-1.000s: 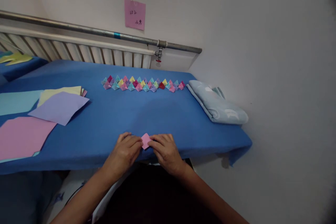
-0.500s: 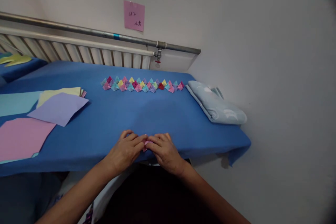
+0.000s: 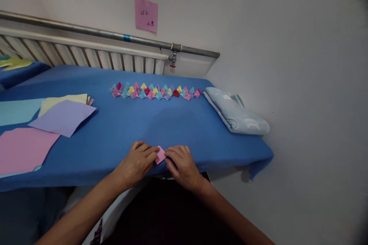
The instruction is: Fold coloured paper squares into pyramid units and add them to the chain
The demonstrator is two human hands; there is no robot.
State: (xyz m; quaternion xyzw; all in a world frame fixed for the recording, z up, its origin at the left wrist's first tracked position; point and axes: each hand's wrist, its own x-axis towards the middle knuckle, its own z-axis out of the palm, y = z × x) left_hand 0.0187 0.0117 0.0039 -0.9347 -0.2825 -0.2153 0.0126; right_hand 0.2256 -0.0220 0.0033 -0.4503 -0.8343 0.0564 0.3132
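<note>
A small pink paper piece [image 3: 161, 154] lies near the front edge of the blue-covered table [image 3: 123, 122], between my two hands. My left hand [image 3: 140, 159] is closed on its left side, fingertips over the paper's edge. At its right corner, my right hand [image 3: 179, 162] pinches the paper between thumb and fingers. Farther back, two close rows of small folded paper pieces [image 3: 155, 92] in pink, blue, yellow, purple and red run across the table.
Purple [image 3: 64, 116], pink [image 3: 27, 149], yellow and light blue sheets lie at the left. A folded light-blue cloth [image 3: 235, 113] rests at the right edge. Behind the table are a radiator [image 3: 86, 55], a metal pipe and a wall with a pink note [image 3: 146, 14].
My right hand has shifted slightly right, away from my left hand. More of the pink paper now shows between them, lying flatter.
</note>
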